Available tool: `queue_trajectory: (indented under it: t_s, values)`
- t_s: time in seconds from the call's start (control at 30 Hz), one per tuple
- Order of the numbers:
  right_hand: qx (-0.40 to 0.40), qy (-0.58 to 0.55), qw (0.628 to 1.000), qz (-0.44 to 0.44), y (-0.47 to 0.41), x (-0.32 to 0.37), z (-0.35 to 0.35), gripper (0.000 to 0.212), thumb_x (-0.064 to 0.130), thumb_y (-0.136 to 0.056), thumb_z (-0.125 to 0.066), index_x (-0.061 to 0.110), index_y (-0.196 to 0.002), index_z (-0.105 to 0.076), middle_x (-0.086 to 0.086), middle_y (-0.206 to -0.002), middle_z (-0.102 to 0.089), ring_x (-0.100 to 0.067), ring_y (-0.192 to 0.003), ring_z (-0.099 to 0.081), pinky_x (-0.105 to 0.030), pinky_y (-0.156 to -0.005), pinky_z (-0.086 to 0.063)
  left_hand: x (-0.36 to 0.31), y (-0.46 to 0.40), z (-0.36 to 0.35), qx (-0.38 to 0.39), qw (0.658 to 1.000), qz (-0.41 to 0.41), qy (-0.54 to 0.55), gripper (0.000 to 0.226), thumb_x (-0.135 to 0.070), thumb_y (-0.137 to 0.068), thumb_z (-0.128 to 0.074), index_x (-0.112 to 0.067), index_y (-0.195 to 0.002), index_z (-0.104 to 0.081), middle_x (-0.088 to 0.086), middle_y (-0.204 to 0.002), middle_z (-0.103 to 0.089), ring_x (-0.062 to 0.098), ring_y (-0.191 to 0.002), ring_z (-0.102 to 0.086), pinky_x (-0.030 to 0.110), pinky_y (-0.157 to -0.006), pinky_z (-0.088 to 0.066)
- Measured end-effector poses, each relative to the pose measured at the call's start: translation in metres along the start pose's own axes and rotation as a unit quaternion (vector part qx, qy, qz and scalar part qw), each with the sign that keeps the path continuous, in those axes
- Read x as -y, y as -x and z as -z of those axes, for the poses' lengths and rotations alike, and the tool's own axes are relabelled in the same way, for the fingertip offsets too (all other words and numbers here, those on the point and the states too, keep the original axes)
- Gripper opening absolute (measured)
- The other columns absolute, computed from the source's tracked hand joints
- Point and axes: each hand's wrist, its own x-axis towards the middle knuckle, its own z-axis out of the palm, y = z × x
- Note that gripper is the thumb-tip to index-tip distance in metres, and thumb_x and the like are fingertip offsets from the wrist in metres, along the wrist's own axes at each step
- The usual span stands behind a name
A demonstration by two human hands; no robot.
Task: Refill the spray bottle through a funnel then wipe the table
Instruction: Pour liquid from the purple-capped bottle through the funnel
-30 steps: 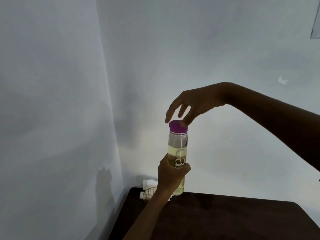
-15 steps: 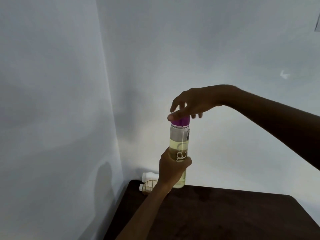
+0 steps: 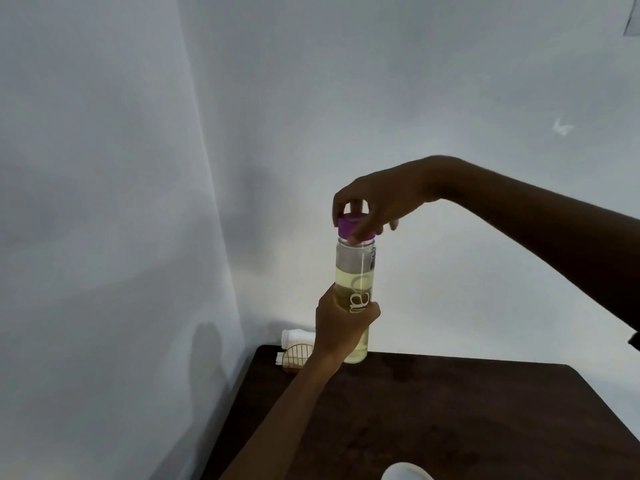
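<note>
Clear glossy plastic bottle (image 3: 356, 271) with smooth matt purple cap (image 3: 349, 227); dark wood table (image 3: 450, 417), dull finish; white cloth (image 3: 294, 338), soft-looking, behind a thin gold wire holder (image 3: 297, 358).

Left hand (image 3: 341, 322) grips upright bottle (image 3: 356, 271); right hand (image 3: 375, 199) fingers (image 3: 360, 232) pinch purple cap (image 3: 349, 226).
</note>
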Motion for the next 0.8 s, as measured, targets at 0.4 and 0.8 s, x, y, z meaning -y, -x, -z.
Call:
queue_trajectory:
  t_s: [0.4, 0.8]
  values:
    - [-0.041, -0.004, 0.999, 0.019, 0.01, -0.009, -0.014, 0.031, 0.034, -0.078, -0.073, 0.025, -0.105, -0.062, 0.002, -0.105, -0.062, -0.014, -0.076, -0.063, -0.029, -0.064, -0.055, 0.005, 0.013, -0.008, 0.006, 0.999, 0.034, 0.0, 0.034, -0.028, -0.056, -0.068, -0.008, -0.083, -0.062, -0.005, -0.069, -0.065, 0.012, -0.066, -0.064, 0.028, -0.068, -0.054]
    - [-0.294, -0.461, 0.834, 0.075, 0.056, -0.054, -0.092, 0.042, 0.025, -0.071, -0.071, 0.017, -0.109, -0.056, -0.012, -0.109, -0.065, -0.018, -0.092, -0.063, -0.024, -0.074, -0.053, 0.026, 0.029, -0.012, -0.002, 0.998, 0.044, 0.043, 0.025, -0.006, -0.067, -0.079, -0.015, -0.082, -0.061, -0.001, -0.072, -0.068, 0.008, -0.064, -0.065, 0.016, -0.061, -0.051]
